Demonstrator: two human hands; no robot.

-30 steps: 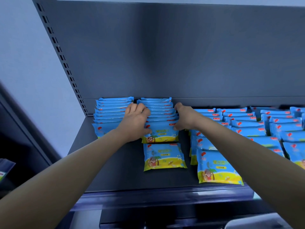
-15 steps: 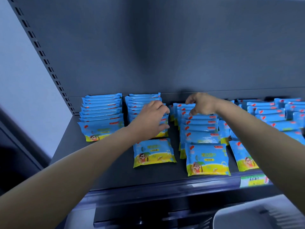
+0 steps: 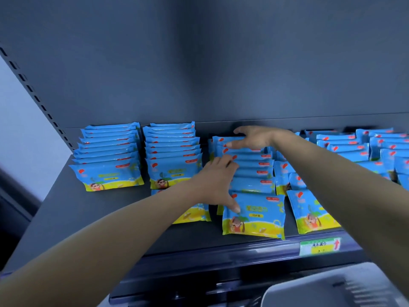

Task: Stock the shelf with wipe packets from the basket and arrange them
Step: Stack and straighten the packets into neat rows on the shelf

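Note:
Blue and yellow wipe packets stand in rows on the dark shelf. The left row and the second row are tidy. My left hand lies with spread fingers against the left side of the third row, its thumb touching the row's front packet. My right hand is spread flat over the back packets of that row. Neither hand grips a packet. One loose packet lies flat, partly under my left forearm. The white basket shows at the bottom right.
More packet rows fill the shelf to the right, and one packet lies tilted near the front edge. A green and yellow price tag sits on the front rail. The perforated upright bounds the left side.
My left hand has left the second row and moved right onto the third row. My right hand went to that row's back. The view has shifted right and down.

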